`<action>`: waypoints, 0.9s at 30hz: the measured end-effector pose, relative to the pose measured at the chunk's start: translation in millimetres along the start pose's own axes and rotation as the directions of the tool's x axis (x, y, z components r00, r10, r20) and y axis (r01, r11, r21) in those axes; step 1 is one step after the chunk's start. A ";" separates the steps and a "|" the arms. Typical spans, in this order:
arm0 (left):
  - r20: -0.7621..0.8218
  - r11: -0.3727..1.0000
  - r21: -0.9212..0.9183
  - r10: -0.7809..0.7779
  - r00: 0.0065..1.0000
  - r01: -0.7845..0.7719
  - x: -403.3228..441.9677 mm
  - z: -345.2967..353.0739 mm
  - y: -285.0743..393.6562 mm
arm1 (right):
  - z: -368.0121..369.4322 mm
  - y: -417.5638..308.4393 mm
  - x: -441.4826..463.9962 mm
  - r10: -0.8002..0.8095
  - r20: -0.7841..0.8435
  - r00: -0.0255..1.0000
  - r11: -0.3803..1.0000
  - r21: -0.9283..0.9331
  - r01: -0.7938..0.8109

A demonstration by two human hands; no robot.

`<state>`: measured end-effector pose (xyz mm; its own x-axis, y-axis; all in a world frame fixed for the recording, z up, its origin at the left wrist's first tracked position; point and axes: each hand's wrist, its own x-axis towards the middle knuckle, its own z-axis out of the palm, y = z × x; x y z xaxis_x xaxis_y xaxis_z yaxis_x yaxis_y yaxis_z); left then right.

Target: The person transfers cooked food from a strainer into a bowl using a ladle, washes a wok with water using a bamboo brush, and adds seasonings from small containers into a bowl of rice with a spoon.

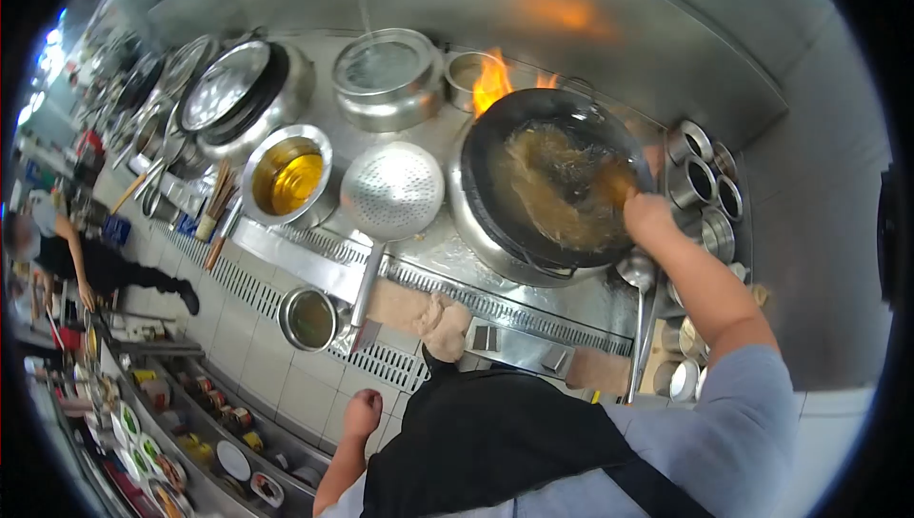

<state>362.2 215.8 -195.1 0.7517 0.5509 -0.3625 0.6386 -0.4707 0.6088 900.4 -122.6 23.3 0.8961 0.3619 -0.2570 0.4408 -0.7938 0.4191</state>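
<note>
A black wok (pixel 495 175) sits on the range with cloudy brown liquid swirling in it. Over its right rim, my right hand (pixel 649 220) is closed around a wok brush (pixel 615 185), whose brown bristles are blurred and dip into the liquid. Flames (pixel 491 85) rise behind the wok's far left rim. My left hand (pixel 364 413) hangs low at my side, curled into a fist, with nothing seen in it. A ladle (pixel 636 272) rests to the right of the wok, its long handle pointing toward me.
Left of the wok lie a perforated strainer (pixel 392 190) and a pot of yellow oil (pixel 324 170). A lidded pot (pixel 388 104) stands behind. Metal canisters (pixel 689 142) line the right wall. A crumpled cloth (pixel 444 320) lies on the front edge. Another person (pixel 81 256) stands far left.
</note>
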 end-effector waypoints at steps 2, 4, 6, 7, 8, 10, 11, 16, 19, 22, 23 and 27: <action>-0.079 0.994 0.010 0.107 0.991 -0.106 6.0 -5.9 29.7 | 5.6 5.4 61.0 0.058 -0.060 0.997 0.991 0.126 -0.050; -0.059 0.996 -0.017 0.087 0.994 -0.088 12.0 -23.0 82.0 | -0.5 -25.2 89.2 0.102 -0.043 0.994 0.945 0.315 -0.083; -0.006 0.996 -0.041 0.085 0.996 -0.085 16.2 -30.3 119.7 | -19.7 -69.4 81.2 0.057 0.039 0.998 0.902 0.426 -0.069; -0.003 0.972 -0.062 0.229 0.973 -0.229 21.9 -30.9 132.4 | -32.5 -88.3 68.0 0.011 0.046 0.999 0.864 0.503 -0.033; -0.007 0.926 -0.084 0.370 0.929 -0.369 29.5 -31.9 146.8 | -48.2 -102.2 51.2 -0.034 0.043 0.998 0.817 0.577 0.003; -0.002 0.862 -0.073 0.503 0.864 -0.502 42.0 -35.0 180.6 | -71.5 -116.3 17.0 -0.092 0.119 0.989 0.815 0.580 0.005; -0.003 0.788 -0.065 0.614 0.790 -0.612 46.6 -35.6 199.4 | -71.9 -111.2 -1.4 -0.176 0.092 0.980 0.843 0.529 0.102; -0.102 0.554 -0.165 0.813 0.573 -0.816 54.6 -32.4 304.3 | -59.1 -63.5 -83.2 -0.285 0.228 0.931 0.947 0.215 0.238; -0.089 0.428 -0.119 0.894 0.439 -0.896 59.4 -19.5 363.0 | -43.1 -1.0 -40.0 -0.180 0.150 0.972 0.983 0.009 0.181; 0.050 0.346 -0.011 0.937 0.345 -0.938 67.0 3.9 398.7 | -31.4 49.9 49.7 0.094 -0.240 0.966 0.995 0.037 -0.088; 0.081 0.333 0.149 0.934 0.347 -0.931 75.2 20.0 400.2 | -52.0 60.4 66.7 0.153 -0.213 0.965 0.986 0.097 -0.134; 0.316 0.293 0.427 0.838 0.445 -0.856 84.1 43.9 399.9 | -44.4 69.8 121.4 0.535 -0.487 0.691 0.764 0.627 -0.150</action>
<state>688.0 43.6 -13.2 0.9216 -0.3671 0.1262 -0.3856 -0.9034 0.1876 1042.2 -112.4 60.1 0.8802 0.0633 0.4703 0.1694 -0.9677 -0.1868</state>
